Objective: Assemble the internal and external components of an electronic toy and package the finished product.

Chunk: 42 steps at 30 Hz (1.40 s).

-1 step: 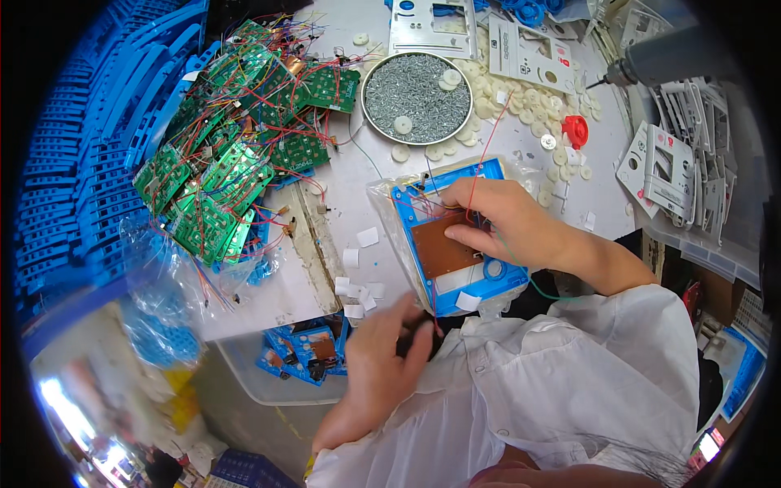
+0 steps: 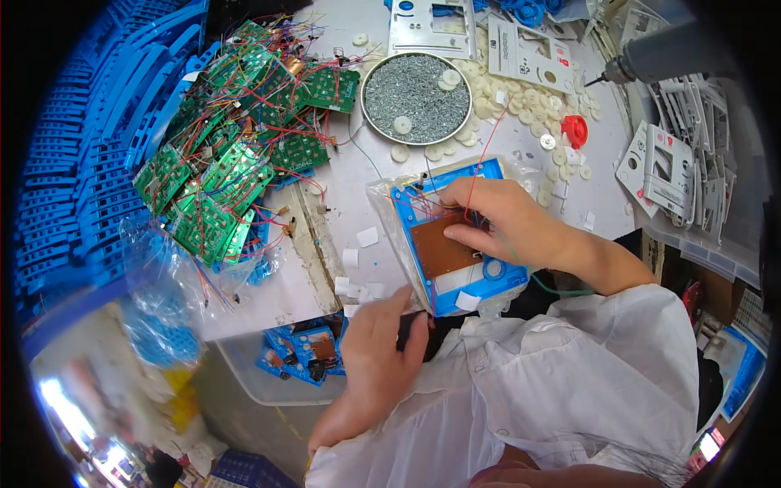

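Note:
A blue plastic housing [image 2: 413,244] lies tilted on a clear plastic bag at the table's near edge. Inside it sits a brown circuit board [image 2: 439,248], with thin coloured wires about it. My right hand [image 2: 504,220] reaches over from the right and grips this board, thumb on its face and fingertips by its far edge, partly hidden among wires. My left hand [image 2: 378,346] is beside the housing's near left corner, thumb and fingers apart, nothing visible in it. A small white paper piece [image 2: 468,301] rests on the housing's near edge.
Green circuit boards [image 2: 236,175] with tangled wires are heaped at left, beside stacked blue housings [image 2: 73,203]. A round tray of screws [image 2: 366,114] stands beyond, near white discs [image 2: 537,106]. A dark power screwdriver [image 2: 659,57] points in from the right. A clear bin [image 2: 244,382] sits below.
My left hand has shifted slightly left and away from the housing's corner. My right hand, the board and the housing stay in place.

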Motion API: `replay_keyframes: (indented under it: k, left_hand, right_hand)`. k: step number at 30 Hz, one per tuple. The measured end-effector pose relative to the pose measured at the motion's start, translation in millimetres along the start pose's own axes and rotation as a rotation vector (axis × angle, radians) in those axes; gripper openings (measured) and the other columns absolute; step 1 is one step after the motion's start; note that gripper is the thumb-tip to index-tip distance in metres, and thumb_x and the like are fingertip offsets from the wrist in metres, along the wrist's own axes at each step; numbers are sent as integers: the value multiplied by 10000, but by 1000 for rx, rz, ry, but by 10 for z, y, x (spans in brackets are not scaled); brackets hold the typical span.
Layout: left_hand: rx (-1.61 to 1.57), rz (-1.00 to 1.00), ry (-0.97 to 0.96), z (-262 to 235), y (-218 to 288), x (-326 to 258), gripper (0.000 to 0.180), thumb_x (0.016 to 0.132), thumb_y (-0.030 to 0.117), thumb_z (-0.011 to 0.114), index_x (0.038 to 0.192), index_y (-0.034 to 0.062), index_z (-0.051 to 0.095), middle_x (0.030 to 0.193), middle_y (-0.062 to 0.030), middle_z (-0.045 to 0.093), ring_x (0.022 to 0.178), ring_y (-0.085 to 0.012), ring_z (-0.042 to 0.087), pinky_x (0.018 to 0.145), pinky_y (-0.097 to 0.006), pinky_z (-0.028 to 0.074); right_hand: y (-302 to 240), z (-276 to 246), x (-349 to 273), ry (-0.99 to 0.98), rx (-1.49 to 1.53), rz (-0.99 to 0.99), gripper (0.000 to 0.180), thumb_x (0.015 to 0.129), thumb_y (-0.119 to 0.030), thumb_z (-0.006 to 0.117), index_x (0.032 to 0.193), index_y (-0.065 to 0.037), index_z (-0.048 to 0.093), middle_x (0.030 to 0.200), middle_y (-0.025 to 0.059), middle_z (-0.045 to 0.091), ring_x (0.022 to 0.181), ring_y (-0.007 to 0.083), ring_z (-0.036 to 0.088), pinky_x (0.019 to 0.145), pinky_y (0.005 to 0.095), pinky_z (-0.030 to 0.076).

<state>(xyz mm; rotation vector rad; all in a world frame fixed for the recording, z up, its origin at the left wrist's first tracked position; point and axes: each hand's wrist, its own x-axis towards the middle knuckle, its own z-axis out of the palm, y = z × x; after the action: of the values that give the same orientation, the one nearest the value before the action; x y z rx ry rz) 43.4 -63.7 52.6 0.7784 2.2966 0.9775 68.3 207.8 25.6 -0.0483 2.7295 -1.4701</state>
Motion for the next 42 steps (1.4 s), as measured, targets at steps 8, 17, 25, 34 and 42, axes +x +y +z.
replay_keyframes:
  k: [8, 17, 25, 34, 42]
  left_hand:
    - [426, 585, 36, 256, -256, 327, 442, 873, 154, 724, 1296, 32, 678, 1411, -99, 637, 1346, -265, 575, 1126, -490, 355]
    - [483, 577, 50, 315, -267, 290, 447, 893, 147, 693, 1321, 23, 668, 1450, -101, 622, 1383, -253, 554, 1134, -456, 346]
    - [527, 575, 36, 305, -183, 314, 444, 879, 126, 701, 1309, 19, 673, 1428, -105, 635, 1365, -247, 568, 1040, -427, 387]
    - [589, 566, 47, 300, -155, 300, 436, 874, 129, 715, 1295, 24, 677, 1423, -102, 638, 1346, -231, 583, 926, -397, 387]
    - [591, 577, 43, 292, -146, 309, 433, 874, 134, 710, 1293, 30, 679, 1419, -91, 642, 1339, -217, 589, 880, -381, 382]
  right_hand:
    - [9, -15, -28, 90, 24, 6, 327, 878, -48, 768, 1184, -21, 653, 927, 141, 715, 804, 274, 713, 698, 354, 564]
    - [33, -101, -353, 232, -19, 4, 207, 866, 10, 749, 1070, -8, 724, 919, 142, 738, 796, 301, 734, 708, 346, 583]
    - [-64, 5, -1014, 83, -96, -231, 223, 837, 22, 750, 1053, -32, 745, 981, 125, 738, 856, 311, 728, 741, 377, 603]
    - [-264, -503, -733, -87, -289, -187, 361, 786, -225, 842, 1072, -37, 727, 1222, 109, 676, 935, 284, 659, 777, 371, 573]
    - [-220, -119, -777, -174, -559, -173, 423, 741, -265, 850, 1050, -15, 704, 1251, 73, 647, 1122, 253, 595, 860, 316, 530]
